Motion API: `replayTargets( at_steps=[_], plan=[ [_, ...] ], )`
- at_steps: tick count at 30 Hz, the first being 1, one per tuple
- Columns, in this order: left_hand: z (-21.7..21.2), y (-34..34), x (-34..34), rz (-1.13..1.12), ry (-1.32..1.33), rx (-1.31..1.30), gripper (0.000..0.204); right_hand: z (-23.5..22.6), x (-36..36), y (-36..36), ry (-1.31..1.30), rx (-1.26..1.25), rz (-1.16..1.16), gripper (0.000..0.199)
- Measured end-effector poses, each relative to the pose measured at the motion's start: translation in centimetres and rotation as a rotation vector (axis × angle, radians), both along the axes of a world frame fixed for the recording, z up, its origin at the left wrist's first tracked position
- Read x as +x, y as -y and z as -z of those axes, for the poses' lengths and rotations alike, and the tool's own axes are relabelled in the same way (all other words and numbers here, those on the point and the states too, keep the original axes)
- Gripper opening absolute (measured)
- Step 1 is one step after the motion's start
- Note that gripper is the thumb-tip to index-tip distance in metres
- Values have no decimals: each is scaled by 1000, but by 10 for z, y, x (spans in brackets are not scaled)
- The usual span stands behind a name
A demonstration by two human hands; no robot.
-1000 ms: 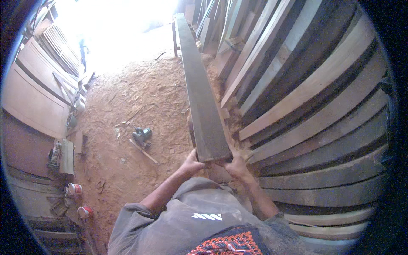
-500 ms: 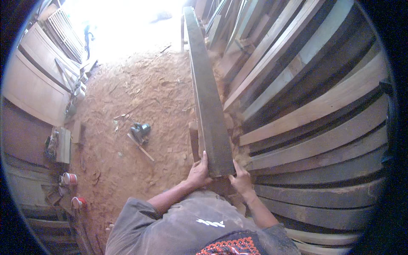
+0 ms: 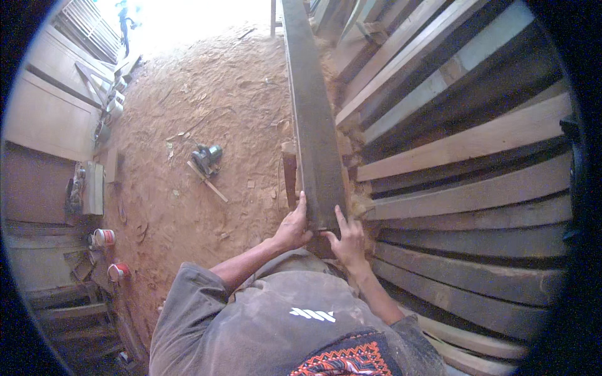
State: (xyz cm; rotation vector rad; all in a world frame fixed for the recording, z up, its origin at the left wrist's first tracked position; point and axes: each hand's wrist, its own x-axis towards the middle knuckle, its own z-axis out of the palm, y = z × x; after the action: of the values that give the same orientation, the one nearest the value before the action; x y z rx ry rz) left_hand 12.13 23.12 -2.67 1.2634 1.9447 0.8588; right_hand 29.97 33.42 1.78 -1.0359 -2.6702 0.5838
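A long, dark wooden beam (image 3: 311,119) stretches away from my waist toward the bright opening, its near end close to my body. My left hand (image 3: 293,230) grips its left side near that end, one finger stretched forward along the edge. At the near right corner, my right hand (image 3: 348,243) holds the beam, with the index finger lying on the top face and the thumb against the end edge. The fingers under the beam are hidden. Beneath its left side shows a wooden support (image 3: 289,172).
A power tool (image 3: 205,156) rests on the reddish, shaving-strewn floor, beside a thin wood strip (image 3: 216,190). Many planks (image 3: 470,150) are stacked close on the right. Panels (image 3: 53,119) lean at the left, with two red-and-white tubs (image 3: 117,271) near them.
My right hand has shifted from the beam's right edge onto its end corner, its index finger now on top. My left hand keeps its hold. The whole scene sits higher in view.
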Motion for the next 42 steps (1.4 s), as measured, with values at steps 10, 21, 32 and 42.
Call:
replayTargets(
  at_steps=[10, 21, 32, 42],
  plan=[
    [-10, 4, -4, 21, 12, 47, 120, -12, -4, -11, 12, -120, -26, 78],
    [-15, 77, -27, 179, 175, -2, 75, 48, 96, 39, -367, -320, 794, 52],
    [-10, -2, 67, 1015, -84, 170, 64, 150, 148, 451, -221, -1247, 1608, 29],
    [19, -24, 84, 1111, -656, 173, 87, 271, 168, 532, -272, -1464, 1482, 27]
  ],
)
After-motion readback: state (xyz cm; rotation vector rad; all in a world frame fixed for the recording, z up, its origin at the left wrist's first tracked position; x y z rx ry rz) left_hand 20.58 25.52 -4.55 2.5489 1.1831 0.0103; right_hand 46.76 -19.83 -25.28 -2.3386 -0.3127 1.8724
